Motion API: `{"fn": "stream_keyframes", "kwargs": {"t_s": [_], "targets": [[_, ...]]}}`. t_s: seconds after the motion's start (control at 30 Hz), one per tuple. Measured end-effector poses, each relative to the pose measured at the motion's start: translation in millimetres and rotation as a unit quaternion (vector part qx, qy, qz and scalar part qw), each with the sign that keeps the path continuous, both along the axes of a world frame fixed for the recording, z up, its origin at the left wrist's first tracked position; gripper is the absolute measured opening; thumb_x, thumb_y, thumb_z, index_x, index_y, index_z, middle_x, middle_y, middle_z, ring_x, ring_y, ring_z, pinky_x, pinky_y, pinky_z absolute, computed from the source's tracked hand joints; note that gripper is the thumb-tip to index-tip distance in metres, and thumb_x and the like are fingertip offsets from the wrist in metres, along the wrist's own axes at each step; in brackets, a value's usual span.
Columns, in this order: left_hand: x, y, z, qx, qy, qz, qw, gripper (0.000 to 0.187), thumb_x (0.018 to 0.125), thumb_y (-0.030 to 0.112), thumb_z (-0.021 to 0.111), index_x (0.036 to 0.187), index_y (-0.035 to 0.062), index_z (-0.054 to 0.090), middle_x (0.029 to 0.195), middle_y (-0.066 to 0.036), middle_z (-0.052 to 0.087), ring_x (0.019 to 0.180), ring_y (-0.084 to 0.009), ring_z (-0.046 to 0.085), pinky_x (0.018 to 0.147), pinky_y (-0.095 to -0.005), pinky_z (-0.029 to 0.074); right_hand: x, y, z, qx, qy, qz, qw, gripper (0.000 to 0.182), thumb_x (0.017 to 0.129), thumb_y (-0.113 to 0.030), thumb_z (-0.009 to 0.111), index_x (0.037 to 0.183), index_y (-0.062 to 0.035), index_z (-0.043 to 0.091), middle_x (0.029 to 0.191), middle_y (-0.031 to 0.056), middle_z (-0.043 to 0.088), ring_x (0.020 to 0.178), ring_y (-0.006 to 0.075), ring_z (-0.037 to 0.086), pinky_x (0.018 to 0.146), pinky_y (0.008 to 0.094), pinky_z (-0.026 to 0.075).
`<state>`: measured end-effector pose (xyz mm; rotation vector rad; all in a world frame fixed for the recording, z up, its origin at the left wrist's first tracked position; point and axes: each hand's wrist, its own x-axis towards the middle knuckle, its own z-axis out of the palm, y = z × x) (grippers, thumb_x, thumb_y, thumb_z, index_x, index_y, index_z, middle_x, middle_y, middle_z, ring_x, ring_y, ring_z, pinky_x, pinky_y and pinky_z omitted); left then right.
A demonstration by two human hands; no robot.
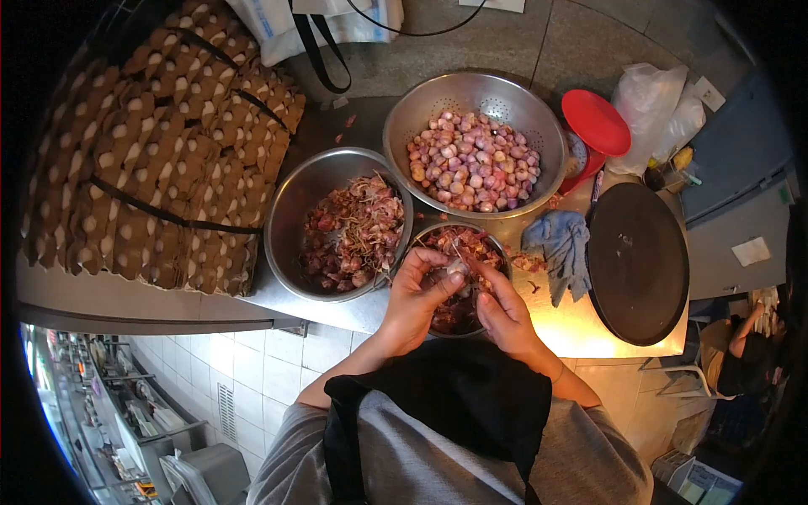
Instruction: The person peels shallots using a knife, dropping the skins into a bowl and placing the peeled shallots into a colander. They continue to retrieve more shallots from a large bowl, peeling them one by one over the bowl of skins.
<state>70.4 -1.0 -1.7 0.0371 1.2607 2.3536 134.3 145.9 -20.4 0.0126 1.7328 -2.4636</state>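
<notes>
Over a small metal bowl (508, 263) of loose reddish shallot skins, my two hands meet at the fingertips. My left hand (416, 296) is closed, thumb and fingers pinching a small pale shallot (457, 267). Close against it, my right hand (505, 313) is closed too, its fingertips pinching at the papery skin; the fingers partly cover that spot. To the left stands a larger metal bowl (278, 220) of unpeeled shallots with dry roots. Behind the small bowl, a perforated metal colander (394, 126) holds many peeled pinkish shallots.
Egg trays (160, 160) tied with black straps are stacked at the left. On the right lie a blue cloth (557, 248) and a round black tray (638, 265). A red scale (596, 124) and plastic bags (648, 105) stand behind. Another person (757, 358) sits far right.
</notes>
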Motion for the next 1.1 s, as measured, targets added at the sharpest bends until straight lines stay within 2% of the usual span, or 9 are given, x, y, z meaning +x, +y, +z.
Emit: {"fn": "stream_keyframes", "kwargs": {"t_s": [0.1, 0.3, 0.4, 0.6, 0.7, 0.8, 0.87, 0.93, 1.1], "targets": [[0, 0, 0, -0.001, 0.003, -0.002, 1.000, 0.022, 0.078, -0.001, 0.060, 0.093, 0.0057, 0.045, 0.094, -0.004, 0.054, 0.087, -0.0107, 0.052, 0.078, -0.0241, 0.045, -3, -3, -4, 0.043, 0.032, -0.036, 0.998, 0.038, 0.091, -0.014, 0.043, 0.127, -0.0051, 0.038, 0.086, -0.0031, 0.046, 0.058, 0.0021, 0.034, 0.050, 0.0155, 0.029], [0, -2, 3, 0.004, 0.004, -0.038, 0.999, 0.017, 0.082, 0.001, 0.054, 0.094, 0.0073, 0.045, 0.102, -0.007, 0.054, 0.098, -0.0152, 0.053, 0.085, -0.0309, 0.045, -6, 3, 1, -0.004, 0.023, -0.020, 1.000, 0.038, 0.091, -0.015, 0.041, 0.128, -0.0055, 0.037, 0.071, -0.0040, 0.042, 0.054, 0.0030, 0.034, 0.048, 0.0164, 0.029], [0, -2, 5, 0.032, -0.006, -0.050, 0.998, 0.015, 0.084, 0.002, 0.052, 0.095, 0.0077, 0.045, 0.104, -0.007, 0.054, 0.100, -0.0167, 0.053, 0.086, -0.0321, 0.045, -8, 4, 1, 0.014, 0.021, -0.039, 0.999, 0.038, 0.092, -0.016, 0.041, 0.128, -0.0057, 0.037, 0.066, -0.0044, 0.038, 0.052, 0.0033, 0.033, 0.048, 0.0168, 0.029], [-1, -5, 4, 0.060, -0.041, -0.049, 0.996, 0.012, 0.086, 0.005, 0.049, 0.097, 0.0079, 0.046, 0.105, -0.006, 0.054, 0.100, -0.0176, 0.053, 0.087, -0.0325, 0.044, -11, 3, 9, 0.018, 0.019, -0.071, 0.997, 0.042, 0.092, -0.015, 0.040, 0.132, -0.0072, 0.032, 0.067, -0.0049, 0.037, 0.053, 0.0033, 0.031, 0.048, 0.0166, 0.028], [-2, -5, 6, 0.048, -0.057, -0.023, 0.997, 0.012, 0.086, 0.005, 0.049, 0.097, 0.0076, 0.046, 0.104, -0.005, 0.054, 0.099, -0.0171, 0.053, 0.087, -0.0319, 0.043, -9, 4, 5, 0.041, 0.022, -0.052, 0.998, 0.043, 0.092, -0.015, 0.041, 0.133, -0.0079, 0.031, 0.068, -0.0057, 0.034, 0.053, 0.0033, 0.026, 0.046, 0.0168, 0.024], [-3, -4, 4, 0.030, -0.050, -0.006, 0.998, 0.011, 0.087, 0.005, 0.049, 0.097, 0.0076, 0.046, 0.103, -0.004, 0.054, 0.098, -0.0156, 0.052, 0.086, -0.0306, 0.043, -2, 9, 3, 0.057, -0.009, 0.031, 0.998, 0.042, 0.091, -0.014, 0.041, 0.132, -0.0068, 0.032, 0.082, 0.0000, 0.050, 0.064, 0.0073, 0.046, 0.059, 0.0184, 0.038], [-2, -4, 2, 0.021, -0.043, -0.001, 0.999, 0.012, 0.086, 0.004, 0.049, 0.097, 0.0077, 0.046, 0.103, -0.004, 0.054, 0.098, -0.0143, 0.051, 0.085, -0.0298, 0.043, -5, 4, 5, 0.162, 0.061, 0.008, 0.985, 0.042, 0.091, -0.014, 0.041, 0.132, -0.0061, 0.033, 0.104, 0.0061, 0.051, 0.089, 0.0142, 0.050, 0.078, 0.0230, 0.038], [-1, -4, 0, 0.018, -0.034, -0.001, 0.999, 0.015, 0.085, 0.003, 0.052, 0.098, 0.0077, 0.046, 0.101, -0.003, 0.052, 0.094, -0.0122, 0.051, 0.084, -0.0287, 0.044, -7, -1, 12, 0.175, 0.103, 0.001, 0.979, 0.042, 0.090, -0.013, 0.042, 0.131, -0.0040, 0.033, 0.133, 0.0124, 0.037, 0.124, 0.0204, 0.032, 0.101, 0.0282, 0.021], [-1, -3, 0, 0.019, -0.031, 0.003, 0.999, 0.018, 0.083, 0.001, 0.054, 0.098, 0.0077, 0.045, 0.102, -0.003, 0.051, 0.094, -0.0116, 0.051, 0.084, -0.0286, 0.044, -10, -1, 14, 0.249, 0.138, -0.016, 0.958, 0.039, 0.090, -0.012, 0.043, 0.127, -0.0017, 0.037, 0.129, 0.0121, 0.042, 0.120, 0.0194, 0.039, 0.098, 0.0278, 0.027]]}}
